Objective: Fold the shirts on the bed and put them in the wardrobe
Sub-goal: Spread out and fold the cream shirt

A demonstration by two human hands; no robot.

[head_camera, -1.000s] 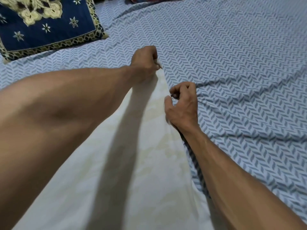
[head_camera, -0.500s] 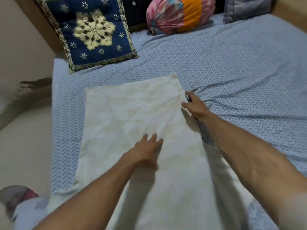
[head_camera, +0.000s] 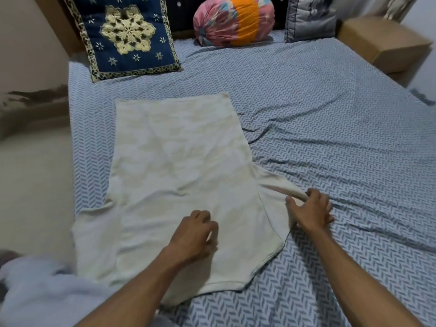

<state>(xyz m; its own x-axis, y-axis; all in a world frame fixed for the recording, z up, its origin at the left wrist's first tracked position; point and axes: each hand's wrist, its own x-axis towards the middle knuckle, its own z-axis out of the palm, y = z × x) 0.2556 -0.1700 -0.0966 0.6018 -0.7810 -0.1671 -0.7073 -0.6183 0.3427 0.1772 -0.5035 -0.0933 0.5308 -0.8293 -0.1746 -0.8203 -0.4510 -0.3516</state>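
A navy embroidered cushion [head_camera: 128,36], a pink-and-orange bolster [head_camera: 233,20] and a grey pillow [head_camera: 310,18] line the bed's [head_camera: 330,119] head edge. The cream shirt [head_camera: 179,175] lies flat near the left edge. The right hand [head_camera: 311,210] pinches its sleeve; the left hand [head_camera: 194,233] rests loosely curled on it. Bare sheet stretches right.

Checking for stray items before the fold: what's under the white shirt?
The white shirt lies flat on the blue patterned bedsheet, which shows all around it. No bulge shows, but the covered area is hidden.
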